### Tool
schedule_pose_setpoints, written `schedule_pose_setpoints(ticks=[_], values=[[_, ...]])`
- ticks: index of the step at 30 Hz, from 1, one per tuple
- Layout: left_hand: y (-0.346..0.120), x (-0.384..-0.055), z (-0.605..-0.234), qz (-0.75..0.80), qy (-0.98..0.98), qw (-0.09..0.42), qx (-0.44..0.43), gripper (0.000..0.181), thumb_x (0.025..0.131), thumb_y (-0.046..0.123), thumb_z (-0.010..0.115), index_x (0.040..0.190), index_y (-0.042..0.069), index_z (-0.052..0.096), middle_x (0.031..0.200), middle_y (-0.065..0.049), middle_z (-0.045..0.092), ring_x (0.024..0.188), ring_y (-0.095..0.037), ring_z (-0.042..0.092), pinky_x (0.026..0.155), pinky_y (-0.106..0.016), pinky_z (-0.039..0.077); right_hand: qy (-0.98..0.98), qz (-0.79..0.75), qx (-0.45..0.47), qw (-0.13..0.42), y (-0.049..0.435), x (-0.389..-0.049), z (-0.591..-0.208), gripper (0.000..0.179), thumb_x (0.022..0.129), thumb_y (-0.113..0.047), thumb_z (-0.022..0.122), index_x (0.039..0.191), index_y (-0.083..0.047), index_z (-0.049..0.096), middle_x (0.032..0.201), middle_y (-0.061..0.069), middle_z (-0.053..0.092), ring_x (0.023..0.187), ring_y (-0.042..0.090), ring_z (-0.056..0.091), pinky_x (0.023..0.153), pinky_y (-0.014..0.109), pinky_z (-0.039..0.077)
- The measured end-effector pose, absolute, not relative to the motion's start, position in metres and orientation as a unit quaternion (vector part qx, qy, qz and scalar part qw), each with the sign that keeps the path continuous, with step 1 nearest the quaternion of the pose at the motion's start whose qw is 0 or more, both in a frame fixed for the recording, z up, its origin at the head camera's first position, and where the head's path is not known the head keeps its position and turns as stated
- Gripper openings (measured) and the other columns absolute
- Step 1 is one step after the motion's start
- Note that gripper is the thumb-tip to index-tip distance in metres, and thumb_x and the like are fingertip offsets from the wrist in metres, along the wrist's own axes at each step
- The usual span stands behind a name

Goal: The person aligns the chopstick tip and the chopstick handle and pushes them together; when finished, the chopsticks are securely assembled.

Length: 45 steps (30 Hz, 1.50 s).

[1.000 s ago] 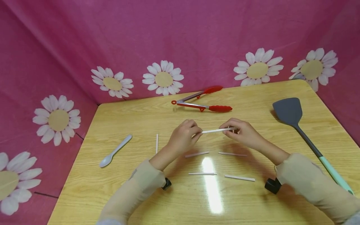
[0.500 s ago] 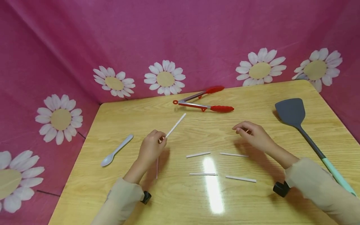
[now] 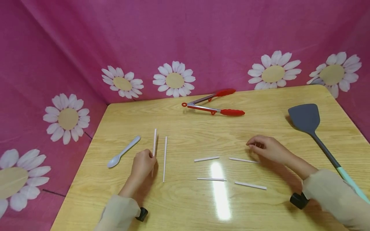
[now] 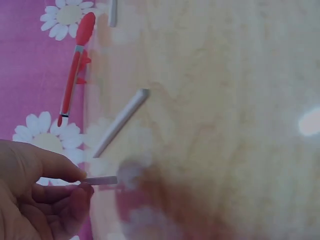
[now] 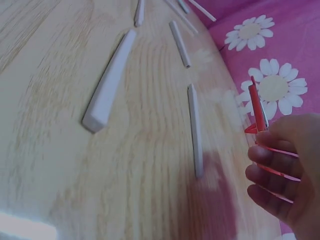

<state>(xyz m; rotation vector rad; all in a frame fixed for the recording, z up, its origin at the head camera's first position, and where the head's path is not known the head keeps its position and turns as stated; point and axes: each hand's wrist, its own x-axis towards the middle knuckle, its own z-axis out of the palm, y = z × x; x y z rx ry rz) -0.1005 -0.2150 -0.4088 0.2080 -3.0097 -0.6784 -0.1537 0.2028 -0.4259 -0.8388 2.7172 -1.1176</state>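
My left hand (image 3: 143, 165) pinches a long thin white stick (image 3: 155, 141) between thumb and finger, just above or at the tabletop; I cannot tell if it touches. Right of it, nearly parallel, lies another long white stick (image 3: 165, 160). In the left wrist view the thumb and fingertips hold the stick (image 4: 102, 180), and part of it is hidden by the hand. My right hand (image 3: 270, 149) hovers over the table's right half with loosely curled fingers and nothing in them. Below and left of it lie several shorter white sticks, among them a tilted one (image 3: 244, 160).
A white spoon (image 3: 124, 151) lies left of my left hand. Red-tipped tongs (image 3: 203, 108) lie spread at the back of the wooden table (image 3: 179, 208). On the right rests a grey turner (image 3: 304, 118) with a mint handle. A pink flowered cloth (image 3: 202, 38) rises behind.
Both hands held the stick over the middle a second ago. My right hand has let go and drawn right. The left has carried the stick left and lower, beside the other long stick.
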Motion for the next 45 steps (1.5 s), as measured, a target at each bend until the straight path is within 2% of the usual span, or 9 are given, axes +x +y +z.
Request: schedule_pose_setpoints(ticks=[6,11,16,20,25,30,33,40,45], values=[[-0.218,-0.093,-0.420,-0.215,-0.973,-0.016,0.081,0.013,0.070,0.001,0.054,0.058,0.004,0.053,0.057,-0.005,0.053,0.052,-0.020,0.049,0.048,-0.031,0.040,0.908,-0.288,-0.301,0.044,0.203,-0.151,-0.430,0.012,0.081,-0.008,0.064,0.094,-0.008,0.065,0.080,-0.007,0.059,0.069,0.004,0.051,0.059,0.024,0.044],[-0.220,-0.091,-0.429,-0.216,-0.974,0.000,0.071,0.011,0.066,0.001,0.054,0.056,0.005,0.053,0.057,-0.006,0.054,0.050,-0.021,0.050,0.047,-0.032,0.042,0.915,-0.234,-0.326,0.042,0.201,-0.148,-0.435,0.014,0.078,-0.013,0.067,0.092,-0.012,0.064,0.083,-0.008,0.058,0.071,0.005,0.052,0.061,0.026,0.044],[-0.217,-0.090,-0.424,-0.201,-0.976,-0.026,0.075,0.010,0.069,0.001,0.056,0.059,0.003,0.055,0.060,-0.007,0.056,0.054,-0.023,0.053,0.051,-0.034,0.044,0.912,-0.214,-0.349,0.022,0.196,-0.145,-0.438,0.016,0.075,-0.017,0.070,0.089,-0.013,0.064,0.078,-0.010,0.052,0.066,0.003,0.045,0.057,0.023,0.040],[-0.216,-0.090,-0.423,-0.189,-0.980,-0.025,0.061,0.013,0.071,0.003,0.059,0.059,0.003,0.056,0.059,-0.006,0.056,0.054,-0.022,0.054,0.052,-0.034,0.045,0.911,-0.201,-0.359,0.005,0.193,-0.143,-0.440,0.017,0.074,-0.019,0.071,0.088,-0.014,0.064,0.074,-0.011,0.047,0.064,0.002,0.040,0.055,0.022,0.036],[-0.211,-0.097,-0.410,-0.195,-0.979,-0.022,0.046,0.018,0.078,0.009,0.063,0.063,0.002,0.057,0.060,-0.006,0.056,0.053,-0.019,0.051,0.050,-0.031,0.043,0.914,-0.188,-0.359,-0.004,0.190,-0.139,-0.440,0.017,0.072,-0.018,0.072,0.087,-0.014,0.064,0.074,-0.010,0.045,0.063,0.003,0.040,0.055,0.022,0.036],[-0.193,-0.111,-0.389,-0.187,-0.981,0.025,-0.035,0.011,0.081,0.011,0.063,0.083,0.000,0.061,0.066,-0.006,0.059,0.055,-0.016,0.051,0.050,-0.028,0.042,0.914,-0.187,-0.360,-0.017,0.187,-0.136,-0.440,0.016,0.071,-0.016,0.073,0.084,-0.015,0.064,0.073,-0.010,0.045,0.063,0.005,0.040,0.054,0.023,0.036],[-0.174,-0.118,-0.383,-0.177,-0.980,0.026,-0.091,0.015,0.081,0.011,0.063,0.092,0.001,0.062,0.068,-0.004,0.060,0.054,-0.012,0.051,0.048,-0.026,0.041,0.912,-0.189,-0.363,-0.031,0.187,-0.134,-0.441,0.016,0.070,-0.014,0.073,0.081,-0.016,0.063,0.074,-0.010,0.046,0.063,0.005,0.041,0.054,0.024,0.038],[-0.130,-0.128,-0.390,-0.133,-0.963,0.003,-0.234,0.010,0.081,0.012,0.064,0.089,0.008,0.066,0.078,-0.001,0.063,0.067,-0.012,0.058,0.055,-0.025,0.045,0.908,-0.182,-0.372,-0.059,0.187,-0.131,-0.445,0.018,0.069,-0.014,0.075,0.076,-0.019,0.059,0.075,-0.010,0.048,0.062,0.004,0.043,0.053,0.024,0.039],[-0.108,-0.130,-0.402,-0.095,-0.942,0.001,-0.322,0.008,0.081,0.017,0.065,0.085,0.011,0.068,0.080,0.001,0.063,0.072,-0.011,0.060,0.057,-0.023,0.047,0.912,-0.182,-0.366,-0.046,0.187,-0.130,-0.445,0.016,0.071,-0.013,0.073,0.077,-0.019,0.059,0.076,-0.010,0.049,0.063,0.004,0.045,0.054,0.025,0.039]])
